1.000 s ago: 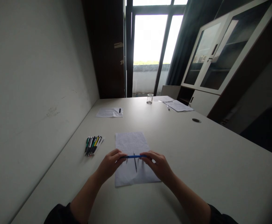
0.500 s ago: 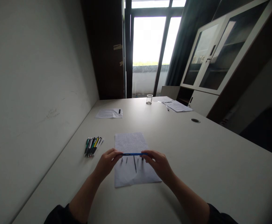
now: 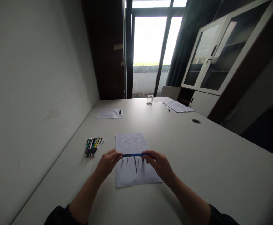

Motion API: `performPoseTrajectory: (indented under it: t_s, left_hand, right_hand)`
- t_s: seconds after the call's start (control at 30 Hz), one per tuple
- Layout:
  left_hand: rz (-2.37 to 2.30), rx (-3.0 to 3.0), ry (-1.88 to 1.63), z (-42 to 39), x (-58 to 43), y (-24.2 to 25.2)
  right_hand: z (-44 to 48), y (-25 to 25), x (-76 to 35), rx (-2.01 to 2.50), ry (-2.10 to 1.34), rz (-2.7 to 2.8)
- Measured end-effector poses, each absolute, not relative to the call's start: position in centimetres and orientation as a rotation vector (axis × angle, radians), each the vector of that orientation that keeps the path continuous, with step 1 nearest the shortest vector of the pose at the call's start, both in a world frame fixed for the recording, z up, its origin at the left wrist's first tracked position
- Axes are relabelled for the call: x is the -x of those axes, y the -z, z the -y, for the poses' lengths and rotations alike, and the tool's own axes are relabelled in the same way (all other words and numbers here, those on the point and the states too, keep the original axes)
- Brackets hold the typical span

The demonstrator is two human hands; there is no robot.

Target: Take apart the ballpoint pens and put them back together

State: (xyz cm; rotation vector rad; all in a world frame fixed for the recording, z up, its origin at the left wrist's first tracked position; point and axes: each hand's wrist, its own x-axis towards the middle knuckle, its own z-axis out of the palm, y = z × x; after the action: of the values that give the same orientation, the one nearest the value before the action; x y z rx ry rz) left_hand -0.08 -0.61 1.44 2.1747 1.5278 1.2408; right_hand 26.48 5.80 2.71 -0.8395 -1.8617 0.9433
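Observation:
A blue pen barrel [image 3: 133,155] is stretched level between my two hands, above a sheet of paper. My left hand [image 3: 108,162] pinches its left end, and my right hand [image 3: 158,164] pinches the right end. Under it lies the paper [image 3: 131,142], with rows of handwriting on its far half and a blank near half. On the blank half rest a dark thin pen refill [image 3: 136,165] and several small pen parts [image 3: 127,160]. A short dark piece [image 3: 143,159] sits close to my right fingertips, partly hidden by them.
Several pens [image 3: 93,147] lie side by side left of the paper. Farther back are a crumpled sheet [image 3: 109,113], a clear glass [image 3: 150,100], and a stack of papers [image 3: 178,107] with a pen [image 3: 168,108] beside it. A round cable hole [image 3: 196,121] is at the right.

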Motion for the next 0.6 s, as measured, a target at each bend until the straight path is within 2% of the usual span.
performPoseTrajectory:
  t_s: [0.6]
  left_hand:
    - [-1.522, -2.227, -1.226, 0.64, 0.07, -1.31]
  right_hand:
    - [-5.84, -2.7, -26.67, 0.819, -0.963, 1.858]
